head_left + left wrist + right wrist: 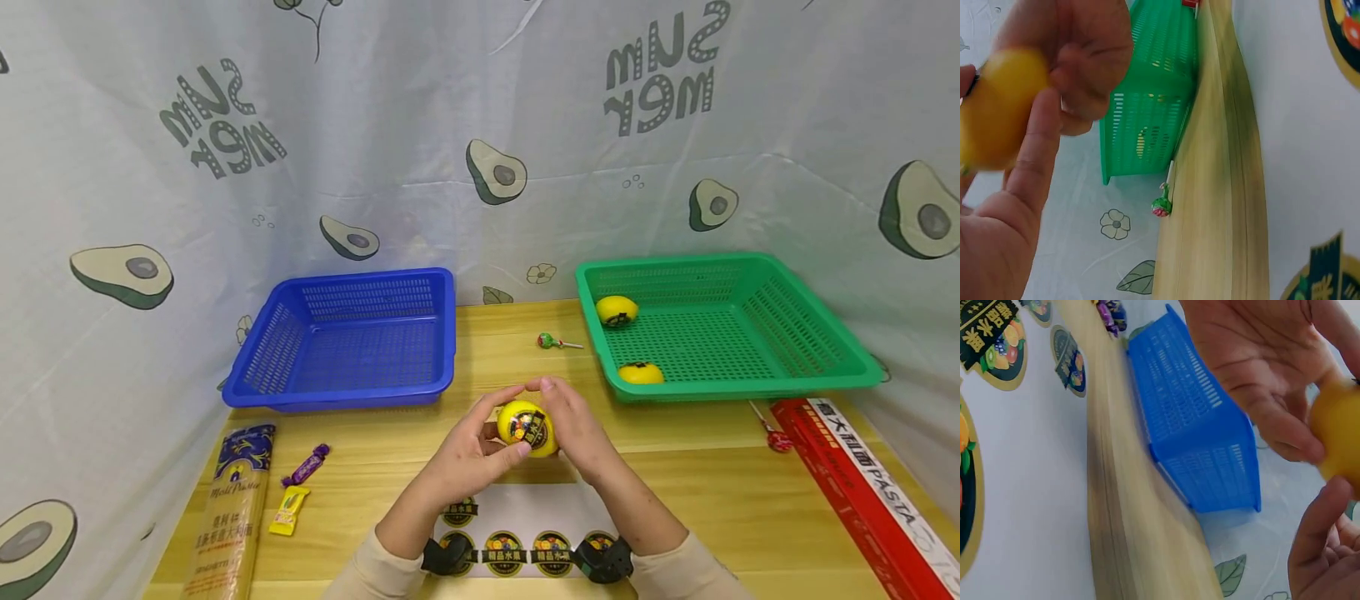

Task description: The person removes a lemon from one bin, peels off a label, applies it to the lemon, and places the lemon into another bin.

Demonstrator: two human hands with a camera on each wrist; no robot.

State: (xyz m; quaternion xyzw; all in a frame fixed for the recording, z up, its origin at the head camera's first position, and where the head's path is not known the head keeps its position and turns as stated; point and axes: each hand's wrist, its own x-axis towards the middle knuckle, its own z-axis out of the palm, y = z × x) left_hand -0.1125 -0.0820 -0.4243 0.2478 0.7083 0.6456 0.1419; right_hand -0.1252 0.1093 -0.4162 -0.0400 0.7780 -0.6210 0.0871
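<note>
Between the two hands is a yellow lemon (517, 414), raised over the table, with a round black-and-gold fruit label (535, 431) on the side facing me. My left hand (468, 454) grips it from the left, thumb along its lower front. From the right, my right hand (581, 433) cups it, its fingertips by the lemon's top near the left fingertips. The right wrist view has the right thumb (1329, 503) at the lemon's underside. A white sheet of matching labels (525, 510) lies below the hands.
A blue basket (442, 333) stands back left. The green basket (750, 387) at back right holds two yellow lemons. Lollipops (546, 341), wrapped candies (306, 467), a pasta bag (232, 517) and a red pasta box (847, 492) lie around the table.
</note>
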